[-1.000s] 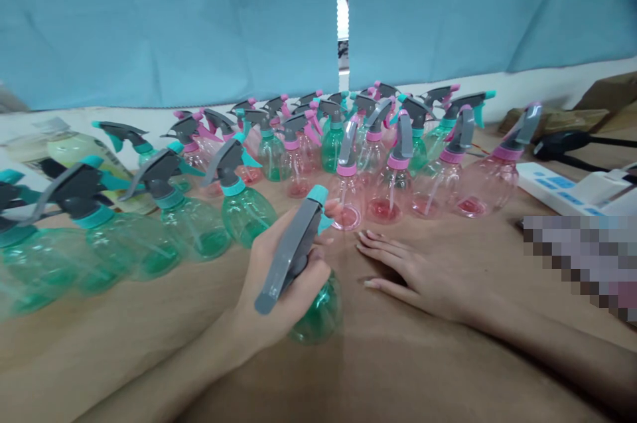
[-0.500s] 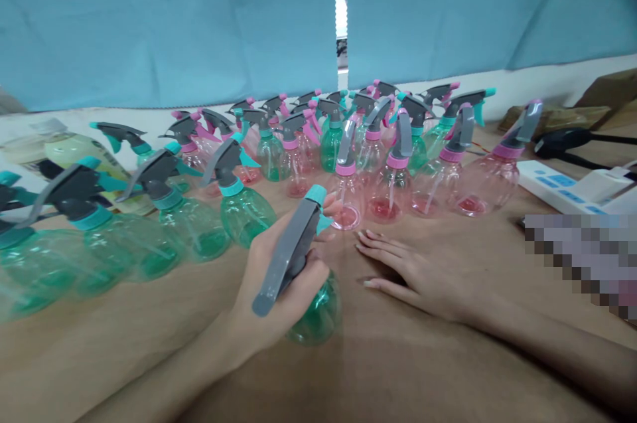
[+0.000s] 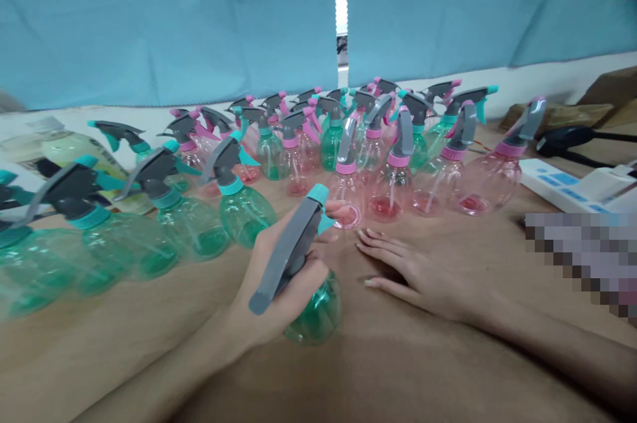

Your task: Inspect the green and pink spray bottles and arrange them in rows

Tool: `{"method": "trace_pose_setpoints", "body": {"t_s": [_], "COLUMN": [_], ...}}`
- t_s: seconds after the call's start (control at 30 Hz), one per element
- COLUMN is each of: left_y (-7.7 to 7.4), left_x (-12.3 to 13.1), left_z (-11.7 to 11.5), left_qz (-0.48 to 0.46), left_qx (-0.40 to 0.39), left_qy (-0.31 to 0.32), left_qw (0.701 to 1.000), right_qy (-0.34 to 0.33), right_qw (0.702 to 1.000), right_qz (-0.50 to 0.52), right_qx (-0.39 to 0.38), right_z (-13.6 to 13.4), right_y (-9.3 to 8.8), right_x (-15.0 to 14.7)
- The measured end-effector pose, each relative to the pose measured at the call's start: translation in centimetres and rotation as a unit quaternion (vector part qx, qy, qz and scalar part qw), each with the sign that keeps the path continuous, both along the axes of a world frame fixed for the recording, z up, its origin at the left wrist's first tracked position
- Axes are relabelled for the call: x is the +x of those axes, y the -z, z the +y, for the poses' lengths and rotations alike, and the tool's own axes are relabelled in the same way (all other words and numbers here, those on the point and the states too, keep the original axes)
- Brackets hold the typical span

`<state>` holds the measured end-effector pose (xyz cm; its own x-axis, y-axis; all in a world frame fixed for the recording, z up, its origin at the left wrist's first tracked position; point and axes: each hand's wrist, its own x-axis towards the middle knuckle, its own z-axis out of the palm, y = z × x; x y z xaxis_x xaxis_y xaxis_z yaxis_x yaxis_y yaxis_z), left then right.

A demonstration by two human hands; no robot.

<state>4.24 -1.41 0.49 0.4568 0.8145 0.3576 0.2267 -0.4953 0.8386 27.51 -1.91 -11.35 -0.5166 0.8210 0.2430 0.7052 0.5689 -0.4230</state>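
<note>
My left hand (image 3: 279, 283) is wrapped round the neck of a green spray bottle (image 3: 318, 317) with a grey head and a turquoise nozzle. The bottle stands on the wooden table, and part of it is hidden behind my fingers. To the right, my right hand (image 3: 423, 277) lies palm down, fingers stretched out on the tabletop, holding nothing. Just beyond its fingertips is a pink spray bottle (image 3: 346, 190), part of a row of pink ones. A green spray bottle (image 3: 246, 214) is close by on the left of my left hand.
Several more green spray bottles (image 3: 196, 230) line the left side, with mixed ones behind. Pale jugs (image 3: 74, 144) stand at far left. At right are a white power strip (image 3: 562, 184), a black cable (image 3: 572, 141) and a brown package (image 3: 557, 114). A blue curtain (image 3: 199, 24) hangs behind.
Almost nothing differs. The grey spray head in my left hand has shifted very slightly; my right hand stays flat in the same place.
</note>
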Motion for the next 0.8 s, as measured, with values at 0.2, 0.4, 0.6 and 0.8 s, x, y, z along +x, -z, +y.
{"method": "trace_pose_setpoints", "body": {"t_s": [0.2,0.4,0.6,0.8], "left_y": [0.81,0.82,0.52,0.65], "left_x": [-0.31,-0.56,-0.45,-0.51], "left_z": [0.32,0.2,0.08,0.04], "left_qz": [0.005,0.026,0.041,0.046], "left_qx": [-0.01,0.022,0.032,0.025], "left_qy": [-0.021,-0.028,-0.031,-0.037], "left_qw": [1.0,0.999,0.998,0.998], "right_qy": [0.002,0.004,0.003,0.004], "right_qw": [1.0,1.0,1.0,1.0], "right_qz": [-0.005,0.005,0.003,-0.014], "right_qx": [-0.001,-0.004,-0.002,-0.006], "right_z": [0.01,-0.11,-0.08,-0.05], "right_y": [0.02,-0.28,-0.22,-0.26], "right_x": [0.05,-0.07,-0.05,-0.02]}}
